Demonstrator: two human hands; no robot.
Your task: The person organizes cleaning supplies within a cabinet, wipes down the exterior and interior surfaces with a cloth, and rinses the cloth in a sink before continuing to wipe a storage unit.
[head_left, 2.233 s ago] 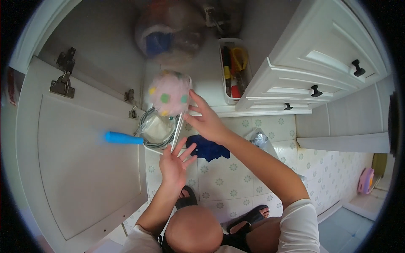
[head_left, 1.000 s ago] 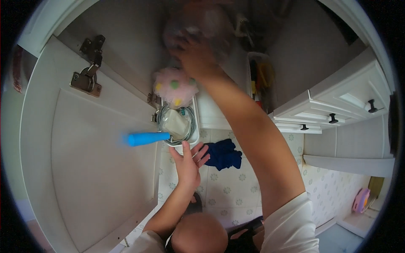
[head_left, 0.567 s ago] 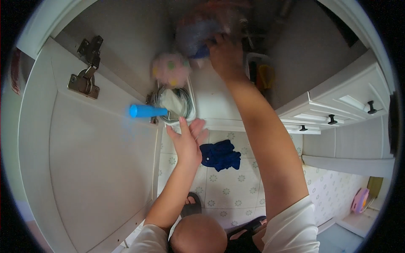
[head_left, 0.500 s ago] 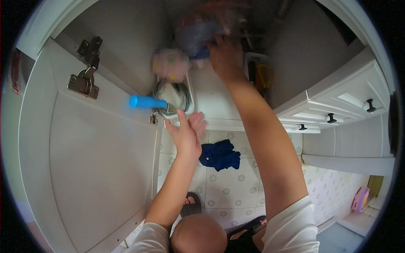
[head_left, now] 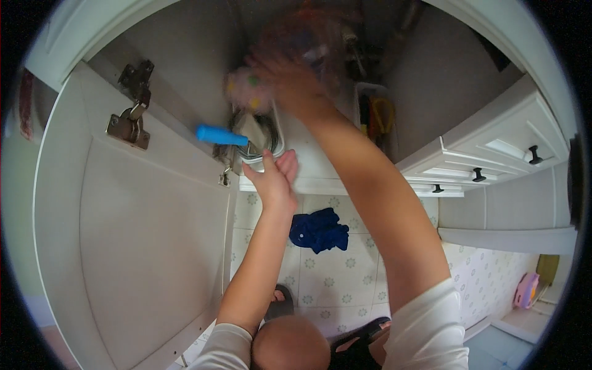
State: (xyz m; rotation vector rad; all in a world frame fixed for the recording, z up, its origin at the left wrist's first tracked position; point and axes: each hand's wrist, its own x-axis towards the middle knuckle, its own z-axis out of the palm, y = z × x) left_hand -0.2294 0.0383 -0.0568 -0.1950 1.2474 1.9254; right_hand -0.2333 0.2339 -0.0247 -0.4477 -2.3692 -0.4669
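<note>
A narrow white basket (head_left: 281, 132) stands at the cabinet's front left, with a coiled dark cord or hose (head_left: 269, 126) and a pale flat piece in it. From it a blue-handled tool (head_left: 222, 135) sticks out to the left; its working end cannot be made out. My left hand (head_left: 275, 180), palm up and fingers apart, is at the basket's near end. Deeper in, my right hand (head_left: 290, 80) is blurred beside a pink bundle with coloured dots (head_left: 248, 89) at the basket's far end. Its fingers are smeared, so any hold cannot be told.
Clear plastic bags (head_left: 308, 43) fill the dark back. A second white container (head_left: 364, 92) at the right holds orange-handled tools (head_left: 383, 114). The open cabinet door (head_left: 148, 228) flanks my left arm; drawers (head_left: 493, 161) line the right. A dark blue cloth (head_left: 320, 230) lies on the tiled floor.
My right hand has moved left from the plastic bags to the pink bundle. My left hand has come slightly closer to the basket's end. The blue handle has shifted slightly right and tilted.
</note>
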